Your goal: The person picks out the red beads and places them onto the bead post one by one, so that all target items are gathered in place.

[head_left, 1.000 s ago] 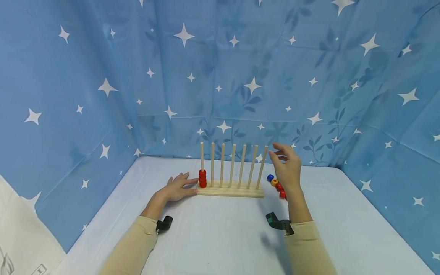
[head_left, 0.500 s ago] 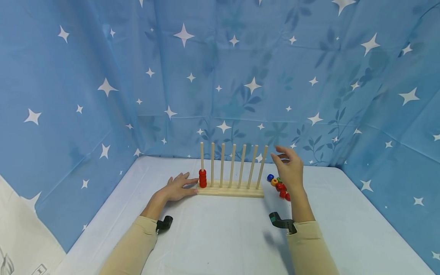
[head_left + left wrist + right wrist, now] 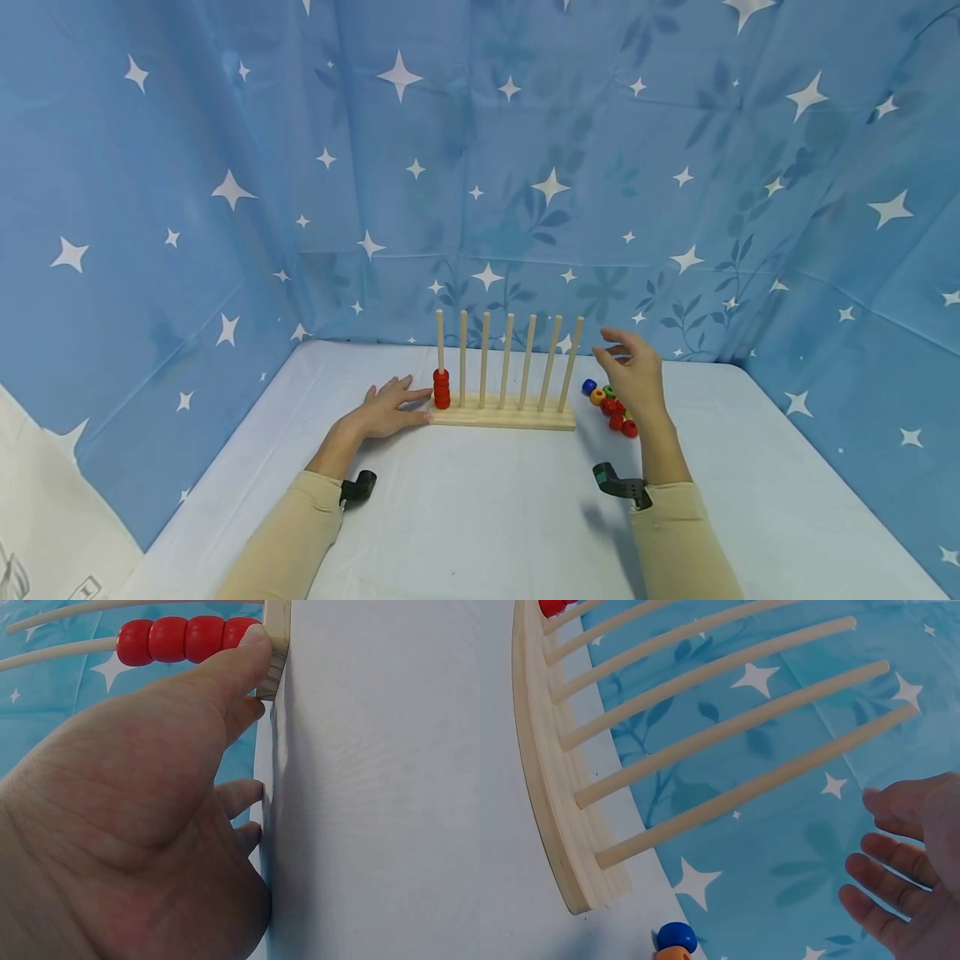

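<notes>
A wooden bead rack has a pale base [image 3: 498, 412] and several upright rods; several red beads [image 3: 441, 390] are stacked on its leftmost rod. My left hand [image 3: 386, 411] touches the left end of the base with thumb and index finger, the other fingers spread on the table. In the left wrist view the thumb [image 3: 232, 671] rests on the base beside the lowest bead. Right of the last rod, my right hand [image 3: 633, 373] is raised, fingers loosely bent. Nothing shows between those fingers in the right wrist view, where the hand [image 3: 915, 862] is apart from the rod tips.
Loose beads lie right of the rack: a blue bead [image 3: 589, 387], an orange bead [image 3: 597, 397], several red ones [image 3: 630, 428] and a bit of green, partly behind my right hand. A blue star-patterned curtain [image 3: 480, 167] encloses the white table [image 3: 465, 517].
My right hand has moved slightly right and down, away from the last rod, uncovering more of the loose beads. The left hand and the rack have stayed in place.
</notes>
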Tool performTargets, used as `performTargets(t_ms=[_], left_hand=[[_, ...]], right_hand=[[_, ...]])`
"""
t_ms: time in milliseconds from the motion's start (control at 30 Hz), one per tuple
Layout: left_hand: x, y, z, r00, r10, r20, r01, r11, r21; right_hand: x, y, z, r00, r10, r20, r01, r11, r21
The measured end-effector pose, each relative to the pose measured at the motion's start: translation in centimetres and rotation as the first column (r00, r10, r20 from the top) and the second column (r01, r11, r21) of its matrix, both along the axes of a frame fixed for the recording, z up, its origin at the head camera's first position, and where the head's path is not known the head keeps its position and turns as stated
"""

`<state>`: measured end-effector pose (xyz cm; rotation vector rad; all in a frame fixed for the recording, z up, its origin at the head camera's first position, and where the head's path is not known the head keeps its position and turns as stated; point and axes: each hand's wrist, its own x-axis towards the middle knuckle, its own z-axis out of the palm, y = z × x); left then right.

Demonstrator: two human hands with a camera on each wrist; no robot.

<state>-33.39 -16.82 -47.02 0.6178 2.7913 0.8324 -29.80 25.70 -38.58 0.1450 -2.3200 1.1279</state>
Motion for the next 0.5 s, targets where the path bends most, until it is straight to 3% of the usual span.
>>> performTargets(t_ms=[233, 500], left_hand=[[0.0, 0.0, 0.0, 1.0, 0.0, 0.002, 0.0, 1.0, -0.004], [0.0, 0.0, -0.1, 1.0, -0.002, -0.002, 0.002, 1.0, -0.003]], right_hand=[[-0.2, 0.8, -0.3, 0.996, 0.009, 0.089, -0.016, 0.997, 0.08], [-0.1, 1.4, -0.7, 0.976, -0.043, 0.215, 0.008, 0.987, 0.163]])
